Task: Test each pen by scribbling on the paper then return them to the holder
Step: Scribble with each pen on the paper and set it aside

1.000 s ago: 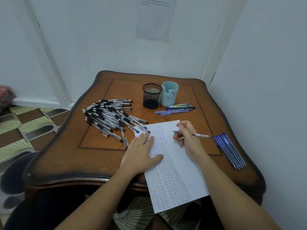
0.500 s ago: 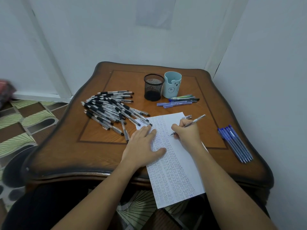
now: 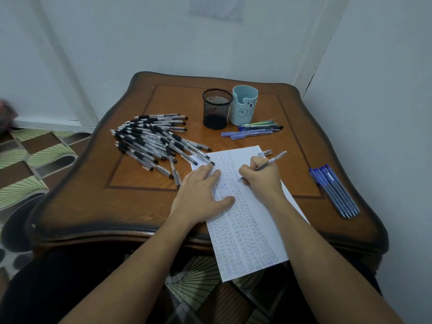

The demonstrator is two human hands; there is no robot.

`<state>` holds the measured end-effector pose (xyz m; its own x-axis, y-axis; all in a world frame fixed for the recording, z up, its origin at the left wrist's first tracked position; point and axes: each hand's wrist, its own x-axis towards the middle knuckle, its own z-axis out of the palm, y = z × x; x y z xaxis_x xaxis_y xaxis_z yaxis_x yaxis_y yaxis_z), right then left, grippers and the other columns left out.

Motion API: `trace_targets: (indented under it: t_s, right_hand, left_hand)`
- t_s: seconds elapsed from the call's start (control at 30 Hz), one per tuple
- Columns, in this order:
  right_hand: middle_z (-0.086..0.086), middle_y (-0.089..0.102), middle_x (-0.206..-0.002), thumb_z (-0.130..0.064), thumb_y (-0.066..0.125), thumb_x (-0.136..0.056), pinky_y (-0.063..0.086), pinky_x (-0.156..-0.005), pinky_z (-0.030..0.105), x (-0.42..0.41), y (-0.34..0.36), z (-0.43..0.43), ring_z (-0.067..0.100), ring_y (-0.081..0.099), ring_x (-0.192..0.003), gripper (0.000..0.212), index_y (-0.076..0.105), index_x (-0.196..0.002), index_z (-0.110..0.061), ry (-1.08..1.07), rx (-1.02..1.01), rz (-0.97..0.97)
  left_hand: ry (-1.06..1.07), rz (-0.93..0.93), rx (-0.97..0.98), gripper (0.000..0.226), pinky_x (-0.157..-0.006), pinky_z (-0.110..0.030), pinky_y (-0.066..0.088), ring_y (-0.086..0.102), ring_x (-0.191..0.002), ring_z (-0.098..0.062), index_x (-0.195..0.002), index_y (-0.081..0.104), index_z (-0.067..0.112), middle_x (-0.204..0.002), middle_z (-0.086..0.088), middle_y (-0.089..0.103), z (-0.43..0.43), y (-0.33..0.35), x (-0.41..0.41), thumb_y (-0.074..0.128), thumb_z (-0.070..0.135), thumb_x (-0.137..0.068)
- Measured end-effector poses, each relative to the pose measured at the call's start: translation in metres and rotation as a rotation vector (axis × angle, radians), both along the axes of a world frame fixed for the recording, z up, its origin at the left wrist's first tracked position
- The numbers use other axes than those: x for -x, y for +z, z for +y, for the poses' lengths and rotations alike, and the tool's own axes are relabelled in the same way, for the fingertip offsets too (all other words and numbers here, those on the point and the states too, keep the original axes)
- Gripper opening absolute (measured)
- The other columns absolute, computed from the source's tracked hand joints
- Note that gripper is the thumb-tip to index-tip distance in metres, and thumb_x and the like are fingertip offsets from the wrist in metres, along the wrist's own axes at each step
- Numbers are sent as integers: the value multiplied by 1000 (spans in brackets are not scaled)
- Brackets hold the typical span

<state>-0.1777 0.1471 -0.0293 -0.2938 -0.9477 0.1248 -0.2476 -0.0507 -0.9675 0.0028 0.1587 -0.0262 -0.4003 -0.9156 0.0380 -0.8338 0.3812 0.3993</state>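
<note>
**Head view, pen-testing station.** At the left of the counter (image 3: 93, 206) lies a loose pile of black-grip pens (image 3: 159, 141), fanned close to the sheet so that each is within easy reach. Whether these have been tested cannot be told.

The left hand (image 3: 201, 195) lies flat on the left margin of the paper (image 3: 247, 235) with its fingers straight and spread. It holds nothing. It probably pins the sheet against the strokes, since the near end overhangs the counter edge.

Behind, the black mesh holder (image 3: 217, 108) and the pale blue bear cup (image 3: 244, 105) stand upright just beside each other, set back from the writing area. The mesh holder appears empty. A few coloured pens (image 3: 252, 129) lie before the cup.

The right hand (image 3: 261, 176) grips a clear pen (image 3: 273, 159) in a writing hold, with the tip down on the paper and the barrel slanting up to the right. A small cap (image 3: 265, 152), probably from this pen, lies just beside the paper's far corner. Near the right edge a row of blue pens (image 3: 334, 190) lies side by side, evidently sorted apart.
</note>
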Motion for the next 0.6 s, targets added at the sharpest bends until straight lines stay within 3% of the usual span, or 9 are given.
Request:
trace_targets:
  t_s: [0.23, 0.4, 0.6]
  right_hand:
    - [3, 34, -53, 0, 66, -81, 43, -57, 34, 0, 0, -1, 11, 49, -46, 39, 37, -57, -13, 1, -3, 50]
    - [1, 32, -51, 1, 65, -80, 43, -54, 30, 1, 1, -1, 19, 47, -49, 47, 34, -52, -20, -7, -22, 52]
    - [3, 32, -51, 4, 64, -81, 41, -50, 23, -1, 3, -1, 17, 50, -47, 47, 34, -53, -17, -29, -15, 38]
  left_hand:
    - [-4, -6, 0, 84, -118, -37, 4, 8, -148, -16, -153, 24, 25, -162, 2, 12, -1, -1, 0, 49, 68, -85]
    - [2, 2, 1, 84, -118, -37, 4, 9, -147, -16, -152, 25, 25, -162, 2, 13, 0, 0, 0, 50, 68, -85]
    - [3, 9, 1, 84, -118, -38, 4, 9, -147, -16, -152, 26, 26, -162, 3, 13, 0, 0, 0, 50, 68, -84]
